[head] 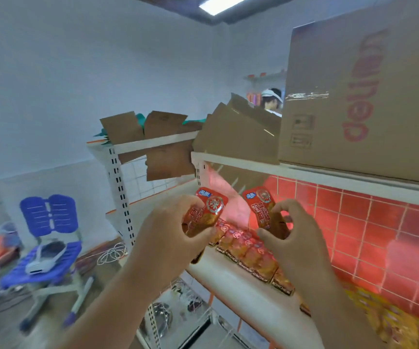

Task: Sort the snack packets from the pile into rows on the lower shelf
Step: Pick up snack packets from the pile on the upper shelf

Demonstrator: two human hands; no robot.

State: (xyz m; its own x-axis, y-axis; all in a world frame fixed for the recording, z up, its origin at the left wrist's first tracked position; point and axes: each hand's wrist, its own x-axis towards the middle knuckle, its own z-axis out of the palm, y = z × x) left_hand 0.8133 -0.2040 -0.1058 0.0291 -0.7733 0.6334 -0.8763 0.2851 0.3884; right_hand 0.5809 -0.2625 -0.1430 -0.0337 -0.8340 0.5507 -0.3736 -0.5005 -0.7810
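Red foil packets, one in each hand, held up over the shelf front. Left hand (pixel 175 230) curls round the left packet (pixel 209 210), thumb across its lower half. A darker edge pokes out beneath the palm, so I judge a second packet may be tucked there, but I cannot confirm it. Right hand (pixel 294 238) pinches the right packet (pixel 261 207) low down between thumb and fingertips, its top standing free and leaning left. Both packets are in the air above the near end of the row (pixel 248 255), apart from it. The row runs along the shelf (pixel 228 283) close to the front lip, its packets overlapping like tiles. The pile (pixel 384 321) lies further right on the same shelf, blurred, against the red grid (pixel 354 222). Risks as I read them: the foil looks slick and the right pinch is shallow, so that packet could twist or slip out. With the lip so near, it would drop past the shelf towards the floor. If the left hand does carry a spare, loosening the fingers to place one could let the other fall. Setting either packet down hard on the row end could shove the overlapped packets forward and off the lip. The hands sit near each other, so placing both at once invites a knock. Edges are blurred, so my read of depth is poor.
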